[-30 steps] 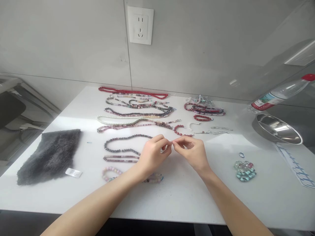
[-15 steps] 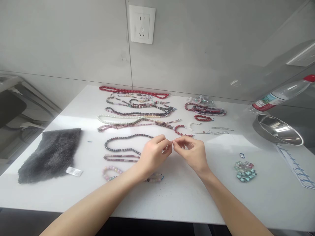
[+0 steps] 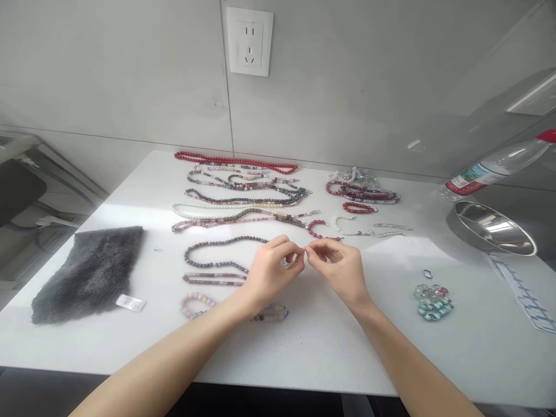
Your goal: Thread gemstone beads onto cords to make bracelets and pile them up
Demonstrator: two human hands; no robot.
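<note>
My left hand (image 3: 271, 272) and my right hand (image 3: 339, 269) meet fingertip to fingertip above the middle of the white table (image 3: 313, 347). Both pinch something tiny between thumb and forefinger; it is too small to name. A dark bead strand (image 3: 217, 252) curls just left of my left hand. Pink and mixed bead bracelets (image 3: 197, 304) lie under my left wrist. A short red bead piece (image 3: 319, 229) lies just beyond my fingers.
Several bead strands (image 3: 238, 191) lie in rows toward the wall. More red bracelets (image 3: 360, 194) sit at the back right. A grey furry cloth (image 3: 87, 272) lies left; a steel bowl (image 3: 490, 229), a plastic bottle (image 3: 495, 165) and a teal bead heap (image 3: 432, 301) lie right.
</note>
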